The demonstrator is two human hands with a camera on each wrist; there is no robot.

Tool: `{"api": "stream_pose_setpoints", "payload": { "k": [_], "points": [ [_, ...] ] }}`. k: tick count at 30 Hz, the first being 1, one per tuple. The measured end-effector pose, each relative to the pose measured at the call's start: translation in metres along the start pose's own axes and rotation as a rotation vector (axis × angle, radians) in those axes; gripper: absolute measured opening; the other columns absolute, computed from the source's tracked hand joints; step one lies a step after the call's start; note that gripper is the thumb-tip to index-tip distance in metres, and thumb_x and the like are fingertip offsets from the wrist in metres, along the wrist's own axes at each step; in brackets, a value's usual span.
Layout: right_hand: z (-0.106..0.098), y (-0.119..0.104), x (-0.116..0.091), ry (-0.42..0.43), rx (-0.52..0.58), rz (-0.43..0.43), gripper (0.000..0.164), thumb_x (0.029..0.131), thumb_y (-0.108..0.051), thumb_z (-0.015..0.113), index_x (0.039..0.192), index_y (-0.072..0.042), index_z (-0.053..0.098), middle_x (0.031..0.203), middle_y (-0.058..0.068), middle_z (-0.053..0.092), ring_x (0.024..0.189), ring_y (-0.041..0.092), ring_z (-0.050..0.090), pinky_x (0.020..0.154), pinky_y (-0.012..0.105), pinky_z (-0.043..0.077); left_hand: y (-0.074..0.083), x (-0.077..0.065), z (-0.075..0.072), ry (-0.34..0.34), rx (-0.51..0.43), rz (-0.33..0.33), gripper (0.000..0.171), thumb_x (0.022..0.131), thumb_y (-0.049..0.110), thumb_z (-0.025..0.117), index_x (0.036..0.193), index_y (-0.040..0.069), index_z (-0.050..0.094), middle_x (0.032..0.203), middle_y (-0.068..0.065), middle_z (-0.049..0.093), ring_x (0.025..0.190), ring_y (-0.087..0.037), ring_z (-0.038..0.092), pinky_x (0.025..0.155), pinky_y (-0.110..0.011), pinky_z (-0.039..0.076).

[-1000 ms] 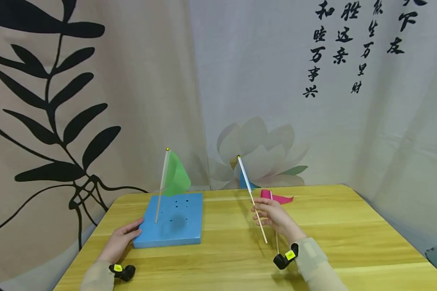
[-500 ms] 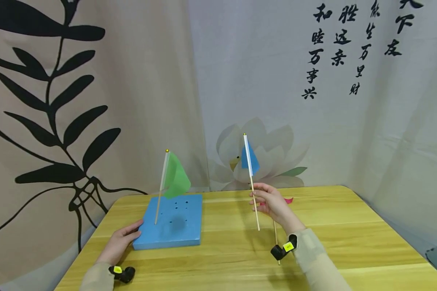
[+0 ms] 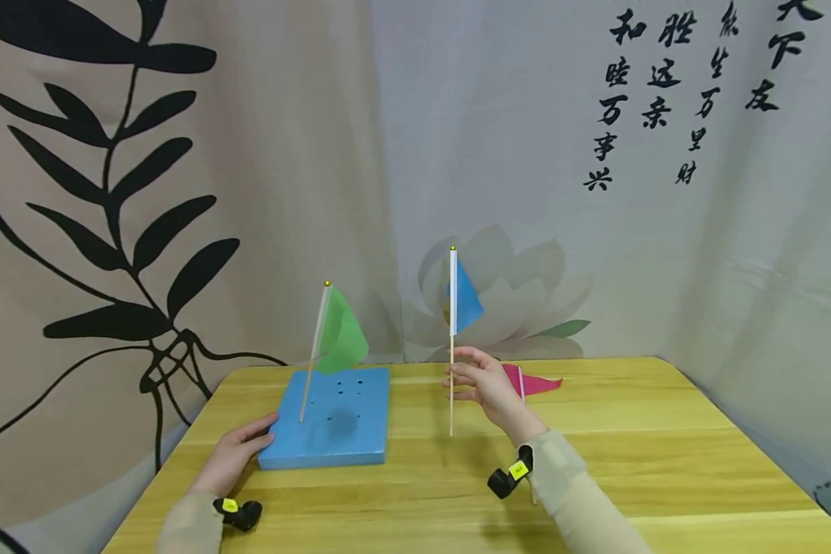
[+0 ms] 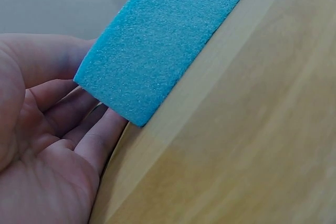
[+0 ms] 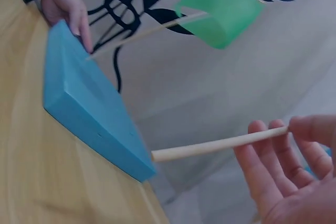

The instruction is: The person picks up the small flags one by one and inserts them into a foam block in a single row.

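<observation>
On the table lies a blue foam block (image 3: 360,440) with small holes in its top. A green flag (image 3: 342,331) stands in it on a thin stick, tilted slightly. My left hand (image 3: 234,454) grips the block's left edge, thumb and fingers round the corner in the left wrist view. To the right of the block, my right hand (image 3: 488,387) pinches the stick of a blue flag (image 3: 467,298), holding it upright above the table. The stick's bare lower end (image 5: 184,152) points toward the block in the right wrist view.
A pink flag (image 3: 542,385) lies on the table behind my right forearm, its stick partly hidden. The wooden table (image 3: 672,462) ends at a curtain (image 3: 305,154) printed with black leaves, a lotus and writing. Each wrist wears a small black camera (image 3: 508,478).
My right hand has raised the blue flag and moved it left, turning its stick from slanted to upright. My left hand stays on the foam block.
</observation>
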State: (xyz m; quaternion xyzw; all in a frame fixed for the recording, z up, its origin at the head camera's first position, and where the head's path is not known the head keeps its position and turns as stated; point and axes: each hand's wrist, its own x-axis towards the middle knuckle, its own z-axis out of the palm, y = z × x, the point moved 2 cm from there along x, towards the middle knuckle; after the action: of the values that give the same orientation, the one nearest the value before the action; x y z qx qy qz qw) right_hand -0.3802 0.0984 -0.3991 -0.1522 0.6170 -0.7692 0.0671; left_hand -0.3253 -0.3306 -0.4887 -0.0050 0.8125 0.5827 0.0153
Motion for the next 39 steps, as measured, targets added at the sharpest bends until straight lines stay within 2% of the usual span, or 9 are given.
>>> {"api": "stream_pose_setpoints", "payload": {
  "k": [5, 10, 14, 21, 24, 28, 30, 32, 39],
  "points": [
    [0.023, 0.015, 0.011, 0.018, 0.029, -0.011, 0.018, 0.096, -0.007, 0.058, 0.114, -0.008, 0.058, 0.095, 0.007, 0.067, 0.088, 0.029, 0.069, 0.081, 0.052, 0.056, 0.001, -0.001, 0.001, 0.0, -0.003, 0.012, 0.054, 0.1, 0.018, 0.055, 0.147, -0.003, 0.037, 0.154, -0.022, 0.026, 0.143, -0.036, 0.021, 0.114, -0.046, 0.025],
    [0.048, 0.029, 0.024, 0.004, 0.065, -0.014, 0.019, 0.098, -0.008, 0.057, 0.116, -0.009, 0.057, 0.099, 0.009, 0.066, 0.093, 0.032, 0.067, 0.076, 0.045, 0.058, -0.001, -0.001, 0.0, -0.003, -0.013, 0.014, 0.054, 0.1, 0.016, 0.055, 0.147, -0.003, 0.037, 0.154, -0.023, 0.026, 0.142, -0.037, 0.021, 0.114, -0.047, 0.025],
    [0.066, 0.038, 0.035, -0.013, 0.088, -0.026, 0.023, 0.098, -0.008, 0.056, 0.121, -0.006, 0.055, 0.102, 0.013, 0.064, 0.093, 0.032, 0.067, 0.077, 0.043, 0.058, -0.003, 0.0, -0.001, -0.007, -0.027, 0.015, 0.053, 0.1, 0.016, 0.055, 0.147, -0.002, 0.038, 0.154, -0.022, 0.026, 0.142, -0.037, 0.023, 0.113, -0.047, 0.028],
    [0.096, 0.049, 0.052, 0.005, 0.117, -0.019, 0.024, 0.097, -0.006, 0.058, 0.12, -0.007, 0.055, 0.109, 0.021, 0.063, 0.103, 0.044, 0.062, 0.083, 0.051, 0.055, -0.004, 0.0, -0.001, -0.007, -0.031, 0.039, 0.053, 0.1, 0.016, 0.056, 0.146, -0.001, 0.04, 0.154, -0.023, 0.028, 0.14, -0.038, 0.027, 0.111, -0.046, 0.032],
    [0.109, 0.051, 0.057, 0.009, 0.14, -0.027, 0.024, 0.097, -0.004, 0.057, 0.12, -0.003, 0.054, 0.106, 0.018, 0.064, 0.1, 0.042, 0.064, 0.081, 0.05, 0.056, -0.004, -0.002, -0.003, 0.003, -0.032, 0.043, 0.052, 0.099, 0.016, 0.056, 0.146, -0.001, 0.041, 0.153, -0.023, 0.029, 0.14, -0.038, 0.027, 0.111, -0.046, 0.033],
    [0.121, 0.054, 0.063, 0.029, 0.175, -0.04, 0.021, 0.095, -0.001, 0.057, 0.116, -0.002, 0.054, 0.102, 0.01, 0.062, 0.096, 0.037, 0.066, 0.079, 0.047, 0.058, -0.004, -0.001, -0.002, -0.009, -0.049, 0.058, 0.051, 0.099, 0.014, 0.056, 0.145, -0.003, 0.041, 0.153, -0.023, 0.03, 0.141, -0.038, 0.026, 0.111, -0.044, 0.032],
    [0.126, 0.057, 0.065, 0.037, 0.188, -0.037, 0.021, 0.094, -0.001, 0.058, 0.114, -0.004, 0.054, 0.101, 0.008, 0.06, 0.099, 0.04, 0.064, 0.081, 0.049, 0.056, -0.005, 0.0, -0.001, -0.016, -0.053, 0.067, 0.052, 0.099, 0.014, 0.056, 0.145, -0.003, 0.04, 0.153, -0.022, 0.03, 0.141, -0.038, 0.026, 0.111, -0.044, 0.033],
    [0.132, 0.059, 0.067, 0.042, 0.194, -0.033, 0.02, 0.094, -0.001, 0.058, 0.114, -0.006, 0.054, 0.101, 0.009, 0.06, 0.098, 0.04, 0.064, 0.084, 0.053, 0.055, -0.007, 0.0, -0.001, -0.018, -0.058, 0.074, 0.052, 0.099, 0.014, 0.056, 0.145, -0.003, 0.04, 0.152, -0.021, 0.031, 0.141, -0.037, 0.026, 0.111, -0.043, 0.032],
    [0.152, 0.064, 0.073, 0.055, 0.158, -0.035, 0.028, 0.092, 0.007, 0.055, 0.118, -0.004, 0.058, 0.098, 0.011, 0.062, 0.088, 0.029, 0.067, 0.086, 0.056, 0.052, -0.006, -0.002, -0.004, -0.013, -0.057, 0.07, 0.052, 0.099, 0.016, 0.057, 0.145, -0.002, 0.041, 0.152, -0.02, 0.032, 0.141, -0.037, 0.025, 0.112, -0.046, 0.03]
  ]
}}
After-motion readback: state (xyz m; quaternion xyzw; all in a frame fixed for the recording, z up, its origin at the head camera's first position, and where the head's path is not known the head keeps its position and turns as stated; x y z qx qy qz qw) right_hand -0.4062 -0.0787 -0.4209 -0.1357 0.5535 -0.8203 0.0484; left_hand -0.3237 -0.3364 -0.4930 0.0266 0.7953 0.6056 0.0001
